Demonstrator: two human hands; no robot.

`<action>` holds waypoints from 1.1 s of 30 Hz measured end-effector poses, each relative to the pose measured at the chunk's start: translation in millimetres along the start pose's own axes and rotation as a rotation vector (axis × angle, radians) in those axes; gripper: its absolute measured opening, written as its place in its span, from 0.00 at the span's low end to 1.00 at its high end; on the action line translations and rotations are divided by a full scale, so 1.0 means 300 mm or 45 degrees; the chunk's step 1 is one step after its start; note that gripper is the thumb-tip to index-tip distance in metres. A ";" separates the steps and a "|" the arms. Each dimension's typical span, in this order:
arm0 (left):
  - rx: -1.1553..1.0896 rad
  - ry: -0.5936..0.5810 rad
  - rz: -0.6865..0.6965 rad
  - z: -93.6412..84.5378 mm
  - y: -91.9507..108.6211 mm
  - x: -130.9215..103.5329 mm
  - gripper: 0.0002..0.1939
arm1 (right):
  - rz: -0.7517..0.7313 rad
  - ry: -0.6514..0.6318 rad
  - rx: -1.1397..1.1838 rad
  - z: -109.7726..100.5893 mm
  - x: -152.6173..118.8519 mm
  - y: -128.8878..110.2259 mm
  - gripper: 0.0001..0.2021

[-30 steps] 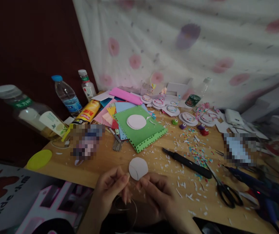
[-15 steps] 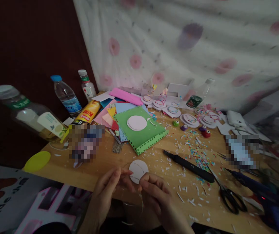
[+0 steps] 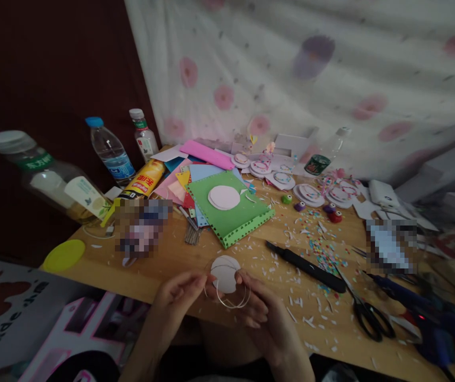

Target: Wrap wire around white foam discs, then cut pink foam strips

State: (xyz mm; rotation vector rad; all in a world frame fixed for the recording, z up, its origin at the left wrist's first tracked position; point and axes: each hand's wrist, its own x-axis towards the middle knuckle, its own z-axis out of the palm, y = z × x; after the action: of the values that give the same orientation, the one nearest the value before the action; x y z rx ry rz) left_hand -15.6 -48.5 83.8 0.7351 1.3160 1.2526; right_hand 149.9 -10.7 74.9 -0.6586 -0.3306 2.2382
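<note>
A thin, pale coil of wire or cord (image 3: 232,306) hangs in loops between my two hands, above the near edge of the table. My left hand (image 3: 183,293) pinches it on the left side, with thumb and fingers together. On the other side my right hand (image 3: 260,305) pinches the loops between thumb and forefinger, its other fingers curled below. Just beyond the fingertips lies a white paper disc (image 3: 226,276), partly seen through the loops. Whether the coil is metal wire or string I cannot make out.
A black cutter-like tool (image 3: 307,266), scissors (image 3: 368,318) and a blue glue gun (image 3: 414,307) lie on the right among paper scraps. A green sheet (image 3: 211,217) bears more white discs (image 3: 224,197). Bottles (image 3: 112,154) stand at the left.
The loops have come up between my hands and now form a rounder ring. My right hand has turned, its fingers opening more toward the palm side. The view has shifted slightly.
</note>
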 end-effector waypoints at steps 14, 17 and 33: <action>-0.397 0.116 -0.173 0.024 -0.032 0.035 0.19 | -0.520 0.343 -0.851 -0.013 -0.001 0.028 0.23; -0.231 0.157 0.004 0.041 -0.037 0.021 0.17 | -0.428 0.302 -0.740 -0.017 0.017 0.049 0.25; -0.119 0.146 0.458 0.086 -0.121 0.020 0.49 | -0.388 0.225 -0.265 -0.060 0.055 0.097 0.20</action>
State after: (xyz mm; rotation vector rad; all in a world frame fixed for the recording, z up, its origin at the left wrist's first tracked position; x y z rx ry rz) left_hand 16.6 -45.2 52.8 0.8699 1.2411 1.6534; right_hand 132.9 -17.4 41.6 -0.8487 -0.5414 1.8571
